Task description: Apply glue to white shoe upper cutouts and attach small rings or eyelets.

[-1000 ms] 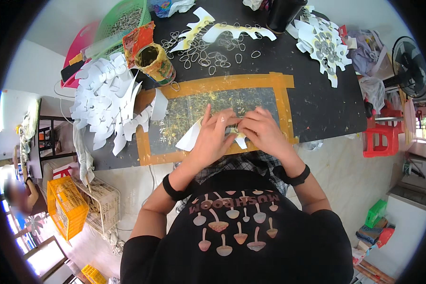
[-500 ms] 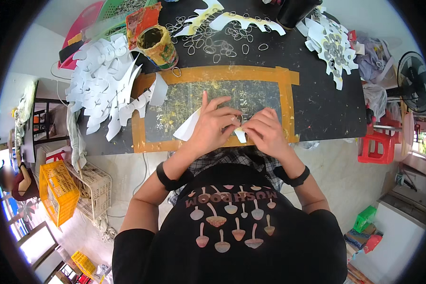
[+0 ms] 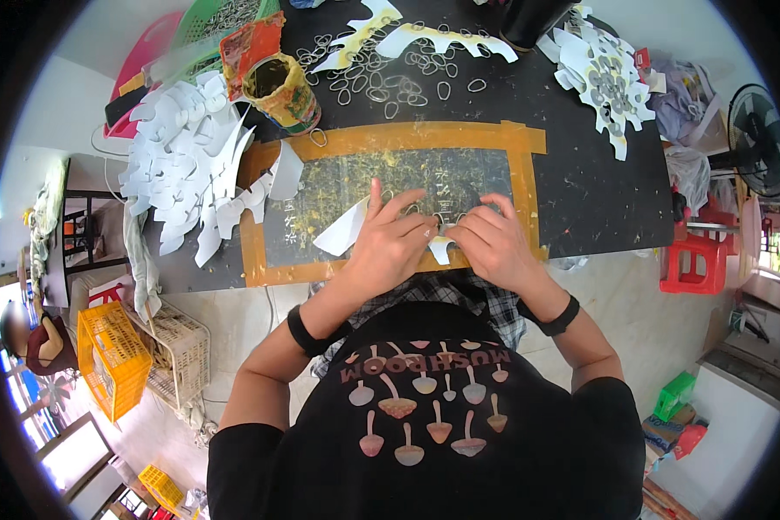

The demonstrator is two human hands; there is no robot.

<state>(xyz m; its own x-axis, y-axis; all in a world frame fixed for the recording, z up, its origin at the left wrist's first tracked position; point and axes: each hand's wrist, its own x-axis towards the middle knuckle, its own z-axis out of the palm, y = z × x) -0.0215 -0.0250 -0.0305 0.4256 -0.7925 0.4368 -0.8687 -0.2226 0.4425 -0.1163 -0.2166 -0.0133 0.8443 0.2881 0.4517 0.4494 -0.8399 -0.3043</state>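
Note:
Over the front part of the taped work sheet (image 3: 338,178), my hands meet at a white cut-out piece with a scalloped edge (image 3: 342,230). My left hand (image 3: 390,250) covers its middle, with thumb and forefinger pinched at the edge and other fingers raised. My right hand (image 3: 496,250) pinches the same edge from the right, one finger lifted and bent. A small grey metal ring (image 3: 439,218) shows between the fingertips; which hand grips it is hard to make out. The piece's lower tip (image 3: 441,252) hangs below my fingers.
An open tin smeared yellow (image 3: 284,91) stands behind a heap of white cut-outs (image 3: 182,156) on the left. Loose metal rings (image 3: 377,82) lie at the back. Finished-looking white pieces with rings (image 3: 611,87) pile at the right. A fan (image 3: 761,143) stands beyond.
My right hand's fingers have opened a little, with one finger lifted higher. My left hand stays at the white piece. The whole view has shifted slightly.

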